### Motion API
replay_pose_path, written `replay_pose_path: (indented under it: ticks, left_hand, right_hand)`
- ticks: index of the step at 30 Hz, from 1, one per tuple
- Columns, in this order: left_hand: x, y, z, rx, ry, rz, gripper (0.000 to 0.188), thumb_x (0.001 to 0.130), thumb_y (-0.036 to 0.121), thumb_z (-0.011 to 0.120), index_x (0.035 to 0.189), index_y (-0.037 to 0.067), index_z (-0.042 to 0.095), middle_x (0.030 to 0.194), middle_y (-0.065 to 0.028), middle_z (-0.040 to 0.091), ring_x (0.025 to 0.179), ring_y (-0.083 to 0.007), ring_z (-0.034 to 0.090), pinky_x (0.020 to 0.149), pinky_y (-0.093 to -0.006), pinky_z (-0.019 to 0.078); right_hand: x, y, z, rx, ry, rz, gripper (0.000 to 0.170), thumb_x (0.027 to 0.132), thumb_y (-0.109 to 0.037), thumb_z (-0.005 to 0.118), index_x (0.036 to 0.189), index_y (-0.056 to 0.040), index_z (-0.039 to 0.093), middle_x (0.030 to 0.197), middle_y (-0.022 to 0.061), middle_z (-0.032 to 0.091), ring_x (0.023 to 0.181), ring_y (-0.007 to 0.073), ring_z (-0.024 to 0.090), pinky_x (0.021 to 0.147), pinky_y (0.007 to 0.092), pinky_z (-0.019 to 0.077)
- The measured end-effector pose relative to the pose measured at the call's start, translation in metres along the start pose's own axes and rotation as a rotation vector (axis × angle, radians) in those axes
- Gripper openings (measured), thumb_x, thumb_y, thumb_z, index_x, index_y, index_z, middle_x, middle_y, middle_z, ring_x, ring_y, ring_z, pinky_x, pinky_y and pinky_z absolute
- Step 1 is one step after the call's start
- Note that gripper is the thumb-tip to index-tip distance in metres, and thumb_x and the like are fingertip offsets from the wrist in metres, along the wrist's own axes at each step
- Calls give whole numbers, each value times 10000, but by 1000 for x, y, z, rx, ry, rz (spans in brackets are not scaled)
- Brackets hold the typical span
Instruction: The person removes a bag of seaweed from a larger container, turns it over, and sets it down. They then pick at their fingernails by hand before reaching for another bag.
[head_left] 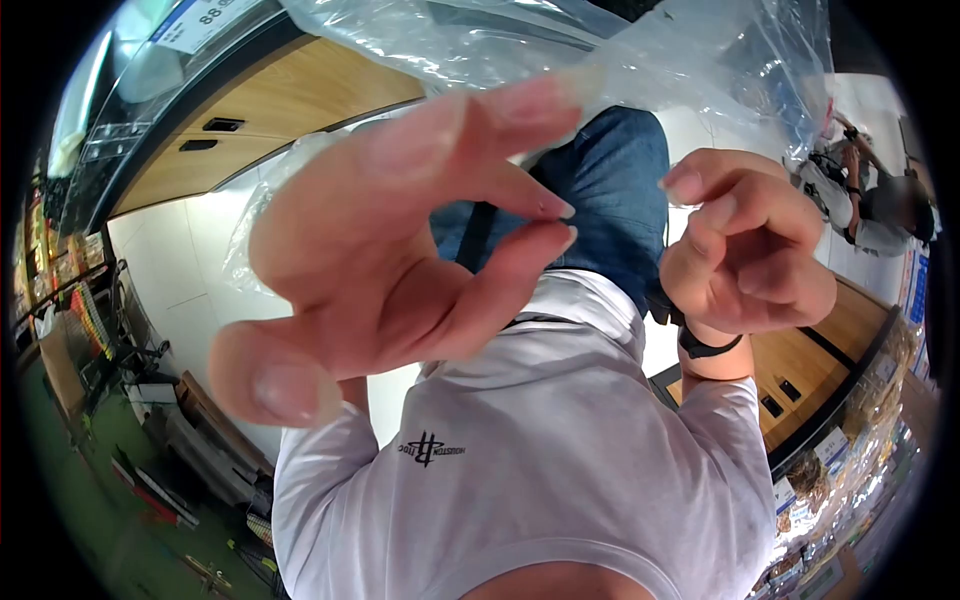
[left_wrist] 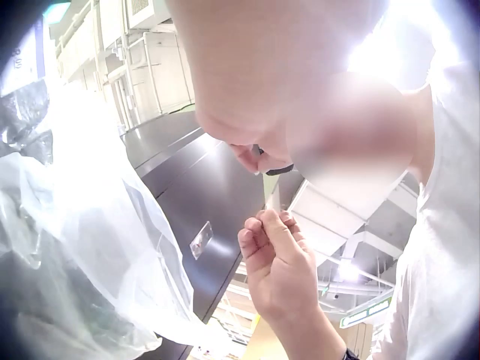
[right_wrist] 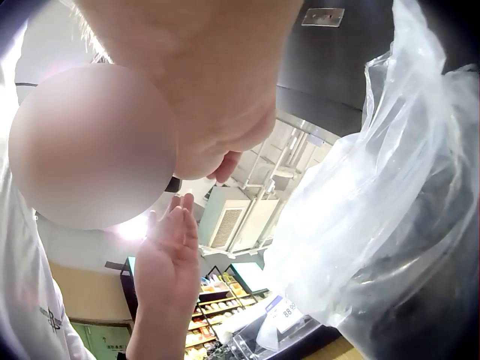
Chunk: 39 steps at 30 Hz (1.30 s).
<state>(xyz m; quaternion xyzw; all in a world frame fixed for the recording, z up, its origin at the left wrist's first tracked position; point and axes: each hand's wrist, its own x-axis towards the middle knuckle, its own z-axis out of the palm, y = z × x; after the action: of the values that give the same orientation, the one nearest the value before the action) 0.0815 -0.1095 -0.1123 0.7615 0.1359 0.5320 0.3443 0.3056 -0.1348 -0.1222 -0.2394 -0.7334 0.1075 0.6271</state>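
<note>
My left hand (head_left: 350, 235) is raised close to the head camera, fingers loosely bent and spread, with no object showing between them. In the right wrist view that left hand (right_wrist: 169, 262) points upward, palm partly showing. My right hand (head_left: 765, 250) is lifted farther off on the right, a black band at its wrist, its fingers loosely curled. From the left wrist view, the right hand's (left_wrist: 281, 262) thumb tip is close to its fingertips, and no held thing shows. A large clear plastic bag (head_left: 720, 60) spreads in front, beyond both hands.
Wooden cabinets (head_left: 270, 95) with dark edges stand at the front left and another (head_left: 790, 360) at the right. A price sign (head_left: 200, 25) is at the upper left. Packaged goods (head_left: 880, 430) line the right side. Another person (head_left: 880, 205) is at the far right.
</note>
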Motion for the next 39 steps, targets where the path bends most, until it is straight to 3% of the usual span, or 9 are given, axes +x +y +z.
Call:
replay_pose_path:
  ticks: [1, 3, 5, 6, 9, 12, 26, 34, 39]
  left_hand:
    - [-4, -1, -1, -9, 19, -5, 1025, 737, -252, 552, 1451, 363, 149, 1541, -183, 42, 1293, -512, 329, 727, -404, 611]
    - [-9, -2, -3, -21, 36, 7, 1011, 740, -250, 549, 1448, 357, 157, 1543, -175, 45, 1299, -503, 326, 722, -393, 604]
    - [-13, -3, -5, -34, 41, 12, 998, 743, -248, 546, 1445, 351, 165, 1545, -168, 48, 1305, -495, 322, 717, -381, 598]
    - [-15, -4, -6, -37, 44, 15, 991, 745, -247, 544, 1444, 348, 169, 1546, -164, 49, 1308, -490, 320, 714, -375, 595]
    - [-16, -4, -9, -48, 43, 20, 972, 749, -244, 540, 1440, 338, 181, 1550, -152, 53, 1316, -477, 315, 707, -358, 585]
    - [-17, -5, -10, -58, 36, 25, 952, 754, -241, 536, 1435, 329, 193, 1553, -141, 58, 1325, -464, 310, 699, -341, 576]
    - [-18, -8, -10, -163, 65, 69, 861, 775, -227, 515, 1415, 284, 250, 1569, -87, 78, 1366, -404, 286, 663, -260, 532]
    - [-2, -10, -4, -590, 152, 240, 811, 787, -219, 503, 1404, 259, 283, 1579, -57, 90, 1389, -369, 273, 642, -214, 506]
    - [4, 0, -15, -577, 172, 104, 741, 772, -220, 493, 1363, 184, 303, 1537, -110, 204, 1379, -313, 319, 532, -208, 434]
  right_hand:
    - [-1, 1, -3, -49, -99, 27, 381, 806, 69, 634, 874, -97, 298, 863, 139, 521, 717, 284, 614, 518, 367, 553]
    - [-6, 5, 1, 21, -74, 13, 402, 825, 31, 650, 882, -86, 270, 874, 159, 525, 775, 324, 649, 559, 378, 573]
    - [-9, 0, 7, 120, 10, 126, 419, 814, 52, 656, 866, -92, 266, 887, 157, 530, 729, 309, 643, 560, 377, 579]
    - [-11, 0, 9, 294, 93, 154, 433, 715, 170, 696, 833, -63, 350, 901, 210, 577, 765, 351, 656, 637, 405, 583]
    - [-8, -1, 11, 408, 97, 225, 440, 704, 190, 690, 821, -61, 349, 917, 211, 576, 761, 346, 664, 648, 424, 600]
    - [-7, -1, 14, 338, 69, 257, 528, 733, 160, 684, 883, -119, 262, 918, 161, 544, 695, 314, 650, 480, 359, 588]
    - [-4, -5, 14, 278, 3, 259, 579, 687, 207, 696, 891, -125, 268, 929, 159, 552, 705, 344, 674, 552, 361, 615]
    - [0, -10, 11, 236, -59, 231, 595, 656, 214, 717, 875, -113, 271, 943, 169, 553, 736, 353, 676, 589, 379, 614]
    - [-2, -10, 10, 249, -54, 221, 574, 642, 224, 719, 847, -99, 290, 948, 179, 563, 750, 347, 673, 606, 383, 604]
